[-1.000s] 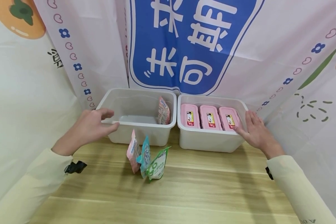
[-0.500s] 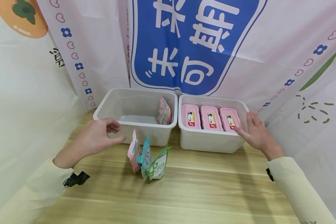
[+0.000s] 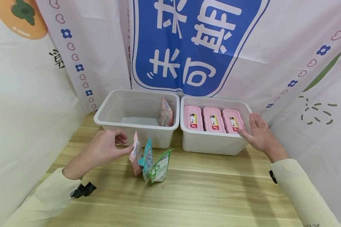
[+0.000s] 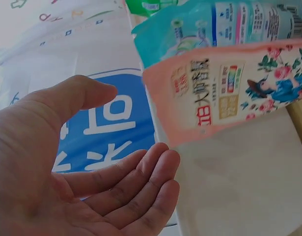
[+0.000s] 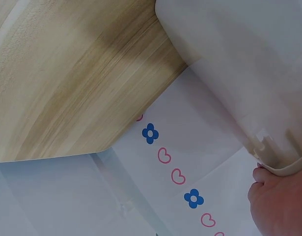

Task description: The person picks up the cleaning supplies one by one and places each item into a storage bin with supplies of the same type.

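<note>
- Left hand [image 3: 105, 148], frame left: fingers [image 4: 153, 169] parted beside pink pouch [image 3: 135, 159], nothing held.
- Right hand [image 3: 260, 134], frame right: fingers [image 3: 254, 121] straight, resting on white bin [image 3: 210, 143].

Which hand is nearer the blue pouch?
Left. The left hand is just left of the blue pouch, beyond the pink pouch beside it; the right hand is at the right bin, farther away.

My head camera looks forward and down on both bins [image 3: 210, 142]; up close, my left wrist camera shares the packets [image 3: 149, 157], my right the table [image 3: 204, 195].
</note>
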The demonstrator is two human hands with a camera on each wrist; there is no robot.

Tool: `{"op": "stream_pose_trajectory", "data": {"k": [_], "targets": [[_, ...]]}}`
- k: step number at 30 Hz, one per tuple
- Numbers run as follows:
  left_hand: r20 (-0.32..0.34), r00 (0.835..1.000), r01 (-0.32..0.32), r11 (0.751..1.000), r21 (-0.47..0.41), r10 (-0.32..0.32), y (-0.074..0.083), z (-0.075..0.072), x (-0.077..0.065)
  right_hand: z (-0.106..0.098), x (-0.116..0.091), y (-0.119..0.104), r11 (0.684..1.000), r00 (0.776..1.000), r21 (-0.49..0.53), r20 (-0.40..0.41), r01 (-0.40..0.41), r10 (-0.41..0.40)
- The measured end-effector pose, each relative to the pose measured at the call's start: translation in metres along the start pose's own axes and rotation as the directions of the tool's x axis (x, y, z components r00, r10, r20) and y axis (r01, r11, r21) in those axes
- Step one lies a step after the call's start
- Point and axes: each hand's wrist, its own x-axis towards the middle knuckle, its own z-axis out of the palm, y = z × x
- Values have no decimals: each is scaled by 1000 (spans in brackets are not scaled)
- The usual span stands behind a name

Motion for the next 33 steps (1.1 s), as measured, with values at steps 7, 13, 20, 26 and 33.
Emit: {"op": "stream_pose_trajectory", "data": {"k": [7,13,20,26,33], "targets": [[-3,1000,5,1000,17,-5,0,12,-1,0,1,2,1000,1000,1,-5,6,-6],[22,999,34,999,-35,-34,0,22,0,1,1,4,1000,1000,4,-22,14,-14],[33,999,39,997,-62,-37,-2,31,-2,2,1,4,1000,1000,-3,-18,10,-10],[41,999,31,997,-69,-28,-3,36,-1,2,1,4,1000,1000,-8,-13,3,-3],[29,1000,11,998,-60,-10,-4,42,1,3,2,5,1000,1000,-6,-24,10,-10]]}}
